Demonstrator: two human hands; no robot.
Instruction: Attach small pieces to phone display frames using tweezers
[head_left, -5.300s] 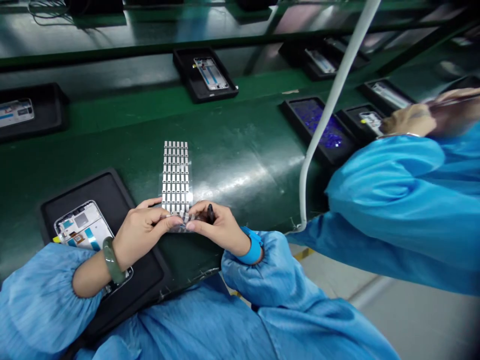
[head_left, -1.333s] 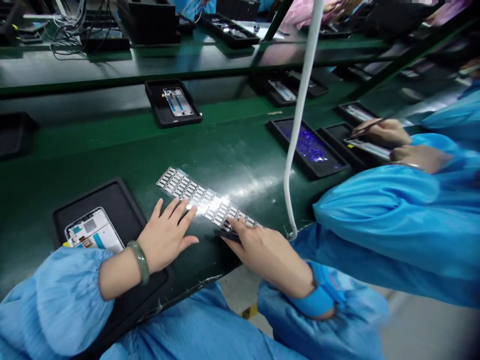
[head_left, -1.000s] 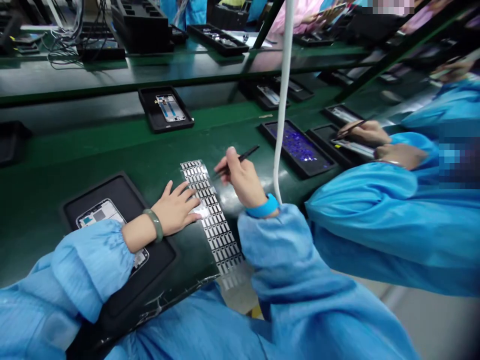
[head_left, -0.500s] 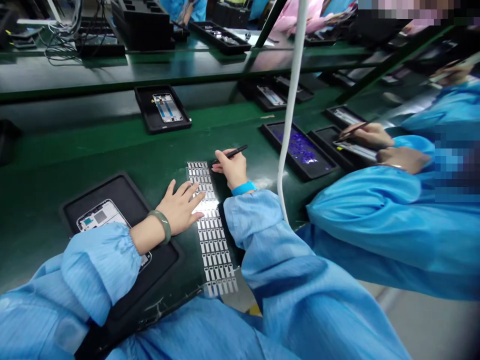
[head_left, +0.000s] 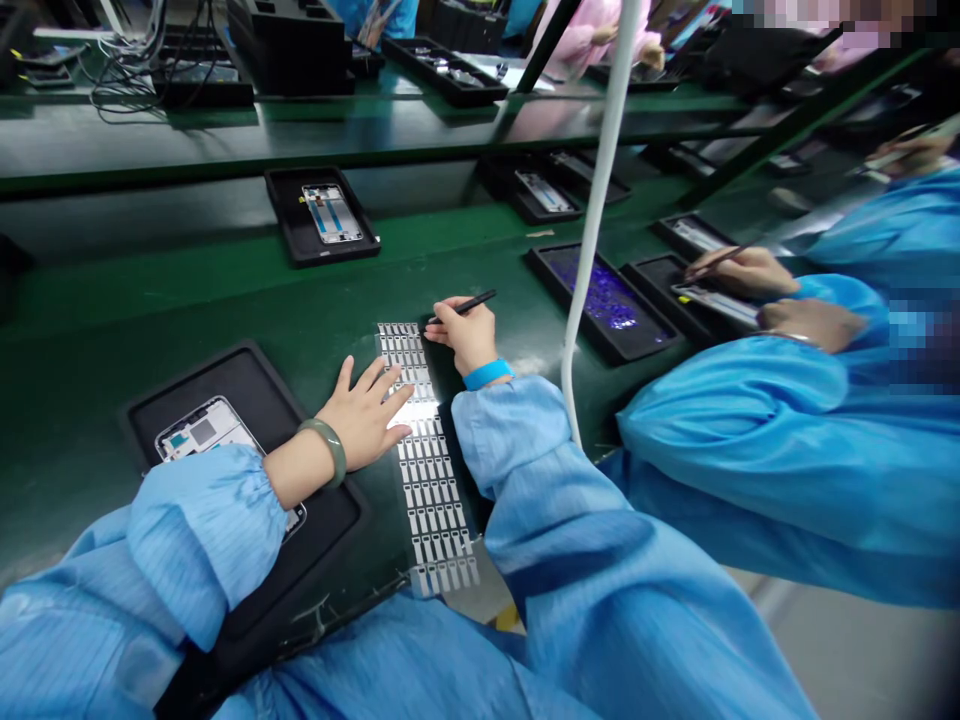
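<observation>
Fingers spread, my left hand (head_left: 366, 415) lies flat over the left side of a long clear sheet of silvery stickers (head_left: 431, 490). The sheet runs down the green bench, its near end reaching past the bench edge. Beyond its far end, my right hand (head_left: 466, 335) grips dark tweezers (head_left: 474, 302), their tip low by the top corner of the sheet. Whether the tip touches a sticker I cannot tell. Under my left forearm a black tray (head_left: 236, 375) holds a white phone frame (head_left: 214, 428), partly hidden by the sleeve.
A black tray (head_left: 281, 215) with another phone frame (head_left: 330, 213) stands farther back. A white cable (head_left: 592, 230) hangs down on the right. Past it are a tray of small purple-blue pieces (head_left: 611, 300) and a co-worker's hands (head_left: 750, 272) over a phone frame. A shelf (head_left: 360, 130) crosses behind.
The whole view has shifted slightly. My left hand stays flat on the sheet, and my right hand keeps the tweezers at its far end with barely any movement.
</observation>
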